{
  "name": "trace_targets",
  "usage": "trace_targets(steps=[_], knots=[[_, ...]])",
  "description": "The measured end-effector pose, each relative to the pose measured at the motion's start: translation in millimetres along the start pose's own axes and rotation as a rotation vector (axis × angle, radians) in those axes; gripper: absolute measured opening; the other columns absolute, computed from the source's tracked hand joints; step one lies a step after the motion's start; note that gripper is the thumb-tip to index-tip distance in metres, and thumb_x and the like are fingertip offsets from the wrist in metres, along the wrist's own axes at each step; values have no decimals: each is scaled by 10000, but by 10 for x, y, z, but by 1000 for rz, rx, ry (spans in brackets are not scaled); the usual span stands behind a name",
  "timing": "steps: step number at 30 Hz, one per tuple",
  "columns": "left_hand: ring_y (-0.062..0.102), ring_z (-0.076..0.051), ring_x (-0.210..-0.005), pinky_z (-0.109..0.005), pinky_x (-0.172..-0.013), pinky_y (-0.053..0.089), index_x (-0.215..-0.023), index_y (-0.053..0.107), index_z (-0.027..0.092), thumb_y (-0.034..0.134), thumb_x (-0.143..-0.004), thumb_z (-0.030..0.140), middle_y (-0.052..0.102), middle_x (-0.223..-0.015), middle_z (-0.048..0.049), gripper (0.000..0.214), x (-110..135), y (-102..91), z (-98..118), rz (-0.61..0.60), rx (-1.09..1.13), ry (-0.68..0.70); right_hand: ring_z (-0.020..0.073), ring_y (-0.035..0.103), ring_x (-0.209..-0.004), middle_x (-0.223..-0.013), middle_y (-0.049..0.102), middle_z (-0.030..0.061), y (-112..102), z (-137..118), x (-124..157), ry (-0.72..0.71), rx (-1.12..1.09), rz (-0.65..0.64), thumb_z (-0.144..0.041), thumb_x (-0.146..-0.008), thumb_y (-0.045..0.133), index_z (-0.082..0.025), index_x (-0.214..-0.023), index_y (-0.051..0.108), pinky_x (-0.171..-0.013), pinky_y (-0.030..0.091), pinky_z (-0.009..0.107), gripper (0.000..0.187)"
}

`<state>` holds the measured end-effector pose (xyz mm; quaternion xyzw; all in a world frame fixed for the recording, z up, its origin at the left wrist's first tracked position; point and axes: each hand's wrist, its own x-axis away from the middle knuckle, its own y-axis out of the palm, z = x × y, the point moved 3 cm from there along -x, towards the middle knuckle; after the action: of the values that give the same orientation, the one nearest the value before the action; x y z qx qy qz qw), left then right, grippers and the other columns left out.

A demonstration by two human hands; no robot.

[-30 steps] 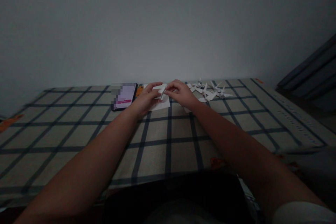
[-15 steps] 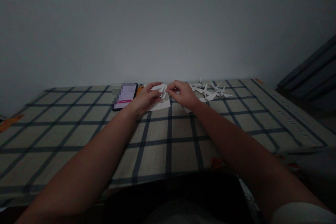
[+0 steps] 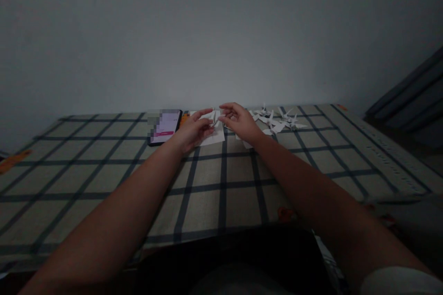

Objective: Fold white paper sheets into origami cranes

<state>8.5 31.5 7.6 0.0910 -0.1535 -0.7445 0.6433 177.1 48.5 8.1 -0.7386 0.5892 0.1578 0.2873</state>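
Note:
A small folded piece of white paper (image 3: 215,118) stands up from between the thumb and fingers of my left hand (image 3: 194,130), which is closed on it. Just to its right is my right hand (image 3: 240,122), thumb and index finger apart, their tips close to the paper's edge. Whether the right thumb touches it I cannot tell. Beneath the left hand lies a flat white sheet (image 3: 216,137). Several folded white paper cranes (image 3: 277,125) are grouped to the right of my right hand.
A phone (image 3: 166,129) with a lit, partly blurred screen lies left of my left hand. The checked cloth (image 3: 207,175) covers the surface, which meets a plain wall (image 3: 221,32) at the back. Another white paper piece (image 3: 247,144) shows under my right wrist.
My right thumb and index finger have parted from their pinch at the folded paper, and the index finger has risen. My left hand keeps its hold, almost unmoved.

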Motion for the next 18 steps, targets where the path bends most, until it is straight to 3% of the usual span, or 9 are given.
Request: trace_targets(steps=[3,10,14,18], knots=[[641,-75,-613,-158,-630,562,-1165,624,174,652,-770,-1,685,-804,-21,433,-7,10,-37,12,31,-18,160,614,-851,-964,652,36,23,59,-9,69,-44,-50,-309,-792,744,-210,-1202,627,-831,532,340,438],[713,-94,-790,-156,-757,587,-1137,595,162,600,-844,-21,718,-909,-57,345,-36,-2,-83,74,161,-50,161,625,-871,-943,678,30,64,-26,17,30,-33,-116,-231,-814,707,-209,-1315,588,-836,529,327,516],[725,-124,-927,-177,-803,596,-1139,588,180,619,-852,-9,724,-1005,-66,345,-36,22,-68,49,183,-18,169,619,-914,-1050,675,62,52,-96,24,-35,95,-88,-225,-808,721,-196,-1118,689,-813,520,317,313],[720,-120,-943,-176,-831,588,-1141,582,208,691,-815,9,723,-982,-37,397,-36,33,-59,49,147,26,181,596,-958,-975,648,53,2,-122,11,-109,193,-20,-268,-821,742,-203,-919,722,-826,499,314,119]])
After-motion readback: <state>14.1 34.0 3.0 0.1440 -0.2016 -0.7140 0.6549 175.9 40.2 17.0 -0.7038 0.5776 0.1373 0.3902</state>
